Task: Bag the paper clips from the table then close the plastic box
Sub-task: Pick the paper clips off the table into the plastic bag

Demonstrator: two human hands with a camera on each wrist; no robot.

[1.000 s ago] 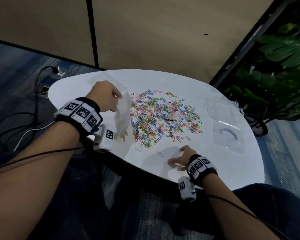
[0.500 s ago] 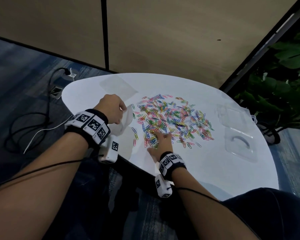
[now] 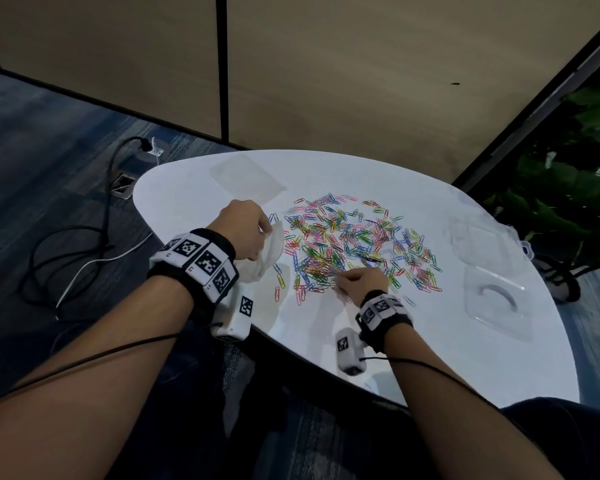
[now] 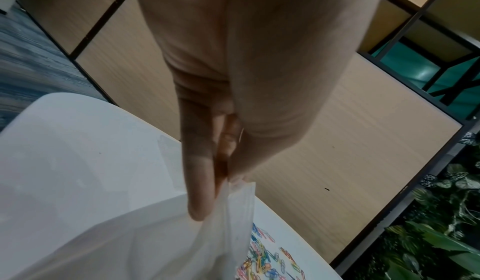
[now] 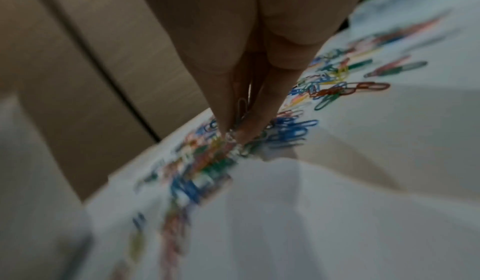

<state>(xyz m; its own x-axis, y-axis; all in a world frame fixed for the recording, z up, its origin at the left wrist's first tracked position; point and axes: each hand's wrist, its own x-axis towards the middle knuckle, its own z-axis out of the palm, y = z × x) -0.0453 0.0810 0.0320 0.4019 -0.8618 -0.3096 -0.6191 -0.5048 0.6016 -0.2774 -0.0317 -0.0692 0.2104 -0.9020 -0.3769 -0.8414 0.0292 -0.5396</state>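
Observation:
A spread of coloured paper clips (image 3: 354, 244) covers the middle of the white table (image 3: 430, 358). My left hand (image 3: 248, 230) pinches the rim of a clear plastic bag (image 3: 267, 252) at the pile's left edge; the left wrist view shows thumb and fingers clamped on the bag (image 4: 228, 219). My right hand (image 3: 357, 280) is at the near edge of the pile, fingers pinched on paper clips (image 5: 240, 108). A clear plastic box (image 3: 492, 268) lies open at the right of the table.
A second flat clear bag (image 3: 246, 176) lies at the table's far left. Cables (image 3: 84, 244) trail over the carpet on the left. A partition wall (image 3: 326, 81) stands behind the table and a leafy plant (image 3: 568, 188) to the right.
My right hand moved from the bare near edge of the table into the pile and closed its fingers on clips. The left hand kept holding the bag.

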